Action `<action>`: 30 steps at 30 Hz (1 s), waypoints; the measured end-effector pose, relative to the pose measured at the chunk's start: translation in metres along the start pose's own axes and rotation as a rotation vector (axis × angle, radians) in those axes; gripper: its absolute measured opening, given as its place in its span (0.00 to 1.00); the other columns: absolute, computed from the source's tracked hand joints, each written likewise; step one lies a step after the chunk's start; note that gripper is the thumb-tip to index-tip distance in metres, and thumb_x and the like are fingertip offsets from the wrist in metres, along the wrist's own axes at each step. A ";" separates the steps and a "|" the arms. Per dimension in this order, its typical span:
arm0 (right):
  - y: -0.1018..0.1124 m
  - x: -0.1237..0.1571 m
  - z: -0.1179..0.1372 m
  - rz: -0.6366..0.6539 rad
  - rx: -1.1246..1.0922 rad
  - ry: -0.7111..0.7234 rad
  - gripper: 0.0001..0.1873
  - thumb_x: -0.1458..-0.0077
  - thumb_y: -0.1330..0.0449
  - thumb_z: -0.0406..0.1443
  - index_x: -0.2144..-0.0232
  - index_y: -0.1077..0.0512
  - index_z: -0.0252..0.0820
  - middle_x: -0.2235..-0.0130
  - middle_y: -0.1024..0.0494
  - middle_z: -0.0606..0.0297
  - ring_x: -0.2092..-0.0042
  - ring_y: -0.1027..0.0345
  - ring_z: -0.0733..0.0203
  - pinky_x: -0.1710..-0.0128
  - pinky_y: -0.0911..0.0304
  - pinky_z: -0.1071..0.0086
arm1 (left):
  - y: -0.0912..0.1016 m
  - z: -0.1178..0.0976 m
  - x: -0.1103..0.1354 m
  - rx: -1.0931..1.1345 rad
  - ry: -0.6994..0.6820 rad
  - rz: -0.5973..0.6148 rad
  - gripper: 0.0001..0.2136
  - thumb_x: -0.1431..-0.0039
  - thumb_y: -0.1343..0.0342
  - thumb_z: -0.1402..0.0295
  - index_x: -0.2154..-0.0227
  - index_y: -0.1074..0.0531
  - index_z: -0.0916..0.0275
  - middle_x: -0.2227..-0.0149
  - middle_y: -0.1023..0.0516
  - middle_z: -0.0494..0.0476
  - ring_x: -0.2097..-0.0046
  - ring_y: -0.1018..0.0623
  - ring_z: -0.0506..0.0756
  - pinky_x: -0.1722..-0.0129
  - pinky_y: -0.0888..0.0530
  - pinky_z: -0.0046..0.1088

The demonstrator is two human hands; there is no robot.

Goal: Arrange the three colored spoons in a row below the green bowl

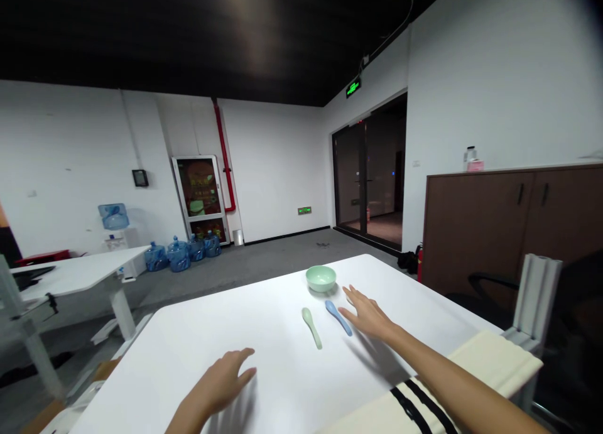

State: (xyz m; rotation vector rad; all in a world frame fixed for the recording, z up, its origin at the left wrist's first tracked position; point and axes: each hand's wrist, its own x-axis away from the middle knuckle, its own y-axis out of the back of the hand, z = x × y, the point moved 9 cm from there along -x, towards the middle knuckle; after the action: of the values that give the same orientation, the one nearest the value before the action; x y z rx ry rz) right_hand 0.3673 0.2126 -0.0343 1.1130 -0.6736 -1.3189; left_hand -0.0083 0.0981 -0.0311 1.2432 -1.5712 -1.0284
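On the white table point(198, 333) stands a light green bowl point(321, 279), upright near the far edge. In front of it lie a pale green spoon point(311, 328) and, to its right, a blue spoon point(338, 318), side by side. My right hand point(365, 311) hovers just right of the blue spoon and the bowl, its fingers apart and nothing in them. Over the left part of the table my left hand point(228, 377) is held with thumb and fingers apart, gripping nothing. The pale green spoon is the nearest thing to it.
A cream cloth with black stripes point(377, 412) covers the near right edge, under my right forearm. A metal profile post point(537, 296) rises at the right corner. Beyond are a brown cabinet point(475, 227), another white table point(85, 271) and several blue water jugs point(179, 255).
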 end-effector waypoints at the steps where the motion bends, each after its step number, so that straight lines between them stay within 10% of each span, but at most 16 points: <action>1: 0.000 0.000 0.001 0.000 -0.003 0.002 0.44 0.40 0.57 0.59 0.30 0.56 0.45 0.29 0.58 0.55 0.30 0.61 0.47 0.35 0.57 0.52 | 0.000 0.000 0.001 0.000 0.002 0.001 0.28 0.40 0.54 0.50 0.39 0.35 0.55 0.39 0.29 0.59 0.39 0.30 0.63 0.41 0.35 0.40; 19: 0.028 -0.037 -0.041 -0.056 0.055 -0.199 0.29 0.42 0.48 0.50 0.49 0.28 0.34 0.52 0.22 0.46 0.50 0.28 0.47 0.55 0.37 0.63 | -0.001 -0.004 0.002 0.021 -0.004 0.018 0.29 0.40 0.54 0.49 0.39 0.35 0.55 0.40 0.29 0.59 0.40 0.30 0.64 0.41 0.35 0.41; 30: -0.032 -0.047 -0.099 0.182 0.182 -0.360 0.19 0.52 0.38 0.41 0.59 0.25 0.35 0.54 0.22 0.46 0.56 0.25 0.47 0.65 0.37 0.65 | -0.003 -0.002 0.001 0.023 0.006 0.036 0.28 0.39 0.54 0.51 0.38 0.36 0.55 0.39 0.30 0.59 0.39 0.31 0.63 0.41 0.35 0.41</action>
State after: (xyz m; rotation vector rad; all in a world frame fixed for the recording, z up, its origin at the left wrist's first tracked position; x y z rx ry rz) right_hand 0.4346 0.2857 -0.0909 0.9378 -1.1526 -1.3308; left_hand -0.0059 0.0961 -0.0336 1.2281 -1.5992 -0.9858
